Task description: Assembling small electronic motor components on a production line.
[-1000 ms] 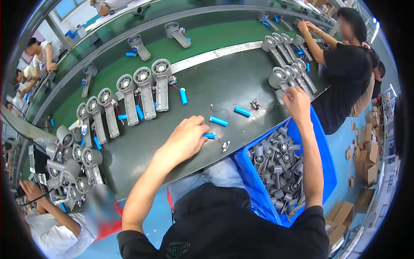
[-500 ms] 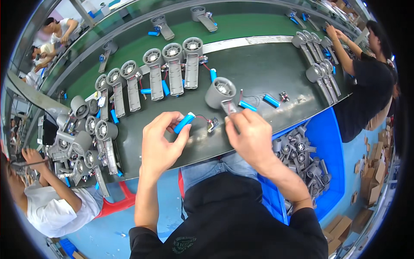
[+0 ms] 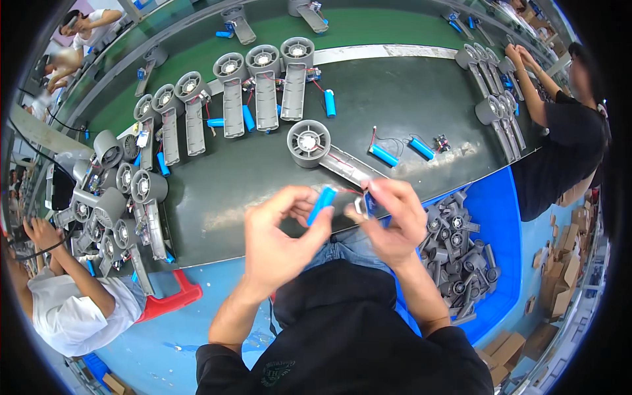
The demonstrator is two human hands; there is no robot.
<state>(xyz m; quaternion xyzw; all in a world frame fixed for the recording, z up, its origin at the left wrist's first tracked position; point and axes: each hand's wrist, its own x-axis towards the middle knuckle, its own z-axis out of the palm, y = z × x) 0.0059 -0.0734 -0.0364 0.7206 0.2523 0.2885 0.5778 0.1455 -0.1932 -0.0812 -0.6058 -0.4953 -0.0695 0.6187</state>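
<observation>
Grey fans [image 3: 265, 99] line the dark table [image 3: 224, 201]; now the left hand [image 3: 284, 232] pinches a blue battery [image 3: 321, 205], one single fan [image 3: 309, 143] lying just beyond, while the right hand [image 3: 397, 224] grips a small circuit board [image 3: 369, 203], left of the blue bin [image 3: 495, 201].

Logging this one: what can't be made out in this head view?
In the head view:
Small board in the right hand: details blurred, partly covered by that hand.
Grey fan housing beside that hand: handle end hidden behind the hand.
Blue bin: partly hidden behind the right forearm.
Grey housing at the top edge: cut off by the frame.
</observation>
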